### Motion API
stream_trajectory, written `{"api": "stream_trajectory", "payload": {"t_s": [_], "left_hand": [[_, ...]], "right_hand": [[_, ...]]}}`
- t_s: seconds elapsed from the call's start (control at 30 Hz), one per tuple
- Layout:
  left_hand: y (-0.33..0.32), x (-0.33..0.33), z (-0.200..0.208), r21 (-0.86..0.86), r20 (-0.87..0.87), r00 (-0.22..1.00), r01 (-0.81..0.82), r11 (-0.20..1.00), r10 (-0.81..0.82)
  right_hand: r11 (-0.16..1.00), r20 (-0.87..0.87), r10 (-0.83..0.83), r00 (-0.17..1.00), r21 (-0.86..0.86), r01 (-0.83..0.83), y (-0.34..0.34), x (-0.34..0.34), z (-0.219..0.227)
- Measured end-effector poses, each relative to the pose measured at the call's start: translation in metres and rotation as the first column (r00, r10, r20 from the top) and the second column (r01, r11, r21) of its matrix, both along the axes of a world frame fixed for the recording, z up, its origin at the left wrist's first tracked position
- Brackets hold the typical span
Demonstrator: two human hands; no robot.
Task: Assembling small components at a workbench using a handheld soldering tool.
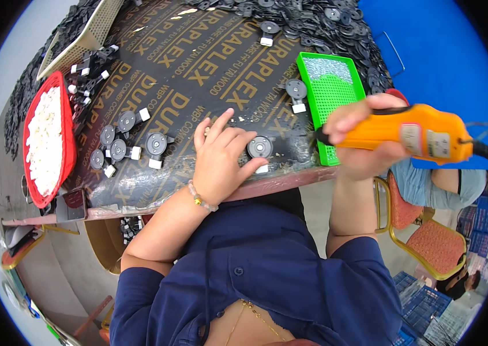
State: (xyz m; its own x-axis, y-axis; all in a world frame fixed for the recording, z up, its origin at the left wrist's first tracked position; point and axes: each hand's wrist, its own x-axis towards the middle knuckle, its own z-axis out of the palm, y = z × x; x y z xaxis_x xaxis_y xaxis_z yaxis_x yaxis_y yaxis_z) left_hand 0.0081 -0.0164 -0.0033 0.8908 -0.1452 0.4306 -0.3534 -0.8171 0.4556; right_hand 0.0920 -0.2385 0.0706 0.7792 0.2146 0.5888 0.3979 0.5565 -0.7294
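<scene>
Right hand (368, 160), fingers clamped around an orange power screwdriver (423, 135), is hovering above the near end of a green tray (333, 95). Left hand (221, 158), fingers apart, is flanking a black disc (259, 146) left of the tray; contact unclear.

Tray (330, 104): is lying on table (175, 34), right; small hardware (327, 69) is occupying its far end. Basket (71, 132): is standing left, pieces (47, 138) filling it. Disc assemblies (118, 150): are lying between basket and left hand (221, 153). Loose parts (325, 26): are lying heaped beyond tray.
</scene>
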Motion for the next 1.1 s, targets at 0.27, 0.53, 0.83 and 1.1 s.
{"api": "stream_trajectory", "payload": {"t_s": [0.27, 0.53, 0.83, 1.1], "left_hand": [[-0.007, 0.004, 0.001, 0.045, 0.009, 1.0, 0.022, 0.999, -0.022], [-0.008, 0.003, 0.004, 0.058, 0.006, 1.0, 0.015, 0.998, -0.016], [-0.008, 0.002, 0.005, 0.042, 0.012, 0.999, 0.031, 0.999, -0.031], [-0.007, 0.002, 0.004, 0.027, -0.007, 0.999, 0.033, 0.999, -0.033]], "right_hand": [[0.877, 0.068, -0.399, 0.914, -0.262, 0.402, -0.056, -0.008, -0.012], [0.907, 0.016, -0.354, 0.935, -0.24, 0.347, -0.053, -0.006, -0.027], [0.951, 0.141, -0.271, 0.952, -0.112, 0.288, -0.045, -0.022, 0.009], [0.99, -0.001, 0.025, 1.0, -0.138, -0.025, 0.021, -0.032, -0.009]]}}
